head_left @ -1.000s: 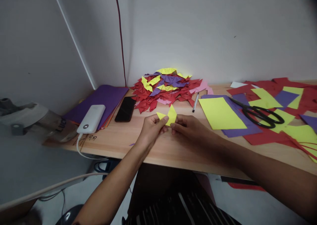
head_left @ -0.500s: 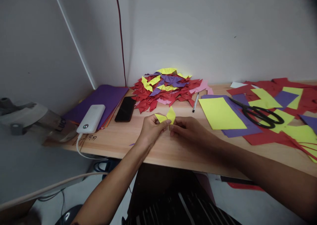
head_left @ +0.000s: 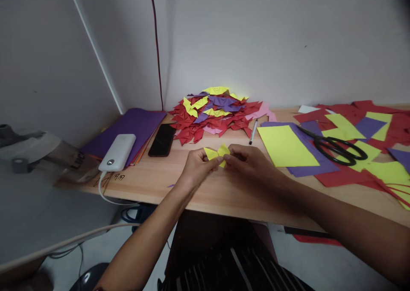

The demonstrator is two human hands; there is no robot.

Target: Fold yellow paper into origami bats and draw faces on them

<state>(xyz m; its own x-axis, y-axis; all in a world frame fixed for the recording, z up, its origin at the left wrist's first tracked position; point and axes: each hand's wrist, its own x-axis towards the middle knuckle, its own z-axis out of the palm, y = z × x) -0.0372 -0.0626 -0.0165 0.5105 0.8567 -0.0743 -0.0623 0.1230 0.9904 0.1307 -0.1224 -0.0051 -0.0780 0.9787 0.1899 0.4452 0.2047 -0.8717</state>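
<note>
A small folded yellow paper (head_left: 212, 154) is held between my two hands above the desk. My left hand (head_left: 197, 166) pinches its left part, thumb in front. On its right side the thumb and fingers of my right hand (head_left: 244, 159) are closed on the paper. Two pointed flaps stick up and out from its middle crease, and a small piece hangs below. My fingers hide some of the folds. Behind my hands lies a pile of folded paper pieces (head_left: 221, 123) in red, purple, yellow and pink, a few with drawn faces.
Right of my hands are a pen (head_left: 253, 132), a yellow sheet stack (head_left: 285, 148) on purple sheets, black scissors (head_left: 339, 149) and red, yellow and purple scraps (head_left: 342, 180). Leftward lie a black phone (head_left: 162, 140), a white power bank (head_left: 118, 152) with cable, and purple sheets (head_left: 144, 120).
The right flap of the yellow paper stood upright and now leans lower, spread outward. My right hand has moved slightly up and its fingers have closed in on the paper's right side.
</note>
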